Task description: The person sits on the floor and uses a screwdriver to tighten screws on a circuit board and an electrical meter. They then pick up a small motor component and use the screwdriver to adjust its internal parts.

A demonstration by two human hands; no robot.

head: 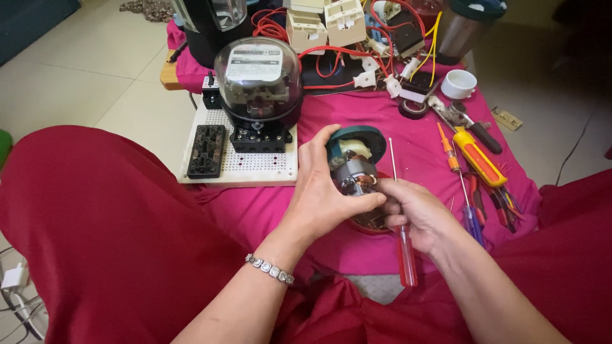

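My left hand (322, 191) grips a small electric motor (354, 167), a grey metal core with copper windings and a teal round housing behind it. My right hand (417, 213) touches the motor's lower right side and holds a red-handled screwdriver (403, 245); its thin shaft points up past the motor. Under the motor lies a dark red round part (370, 223), mostly hidden by my hands. A silver bracelet sits on my left wrist.
A glass-domed electricity meter (258, 79) stands on a white perforated board (255, 165) with a black terminal block (206, 150). Orange and yellow screwdrivers (475, 156), pliers, black tape, a white cup (458, 83), red wires and white sockets crowd the pink cloth (376, 111).
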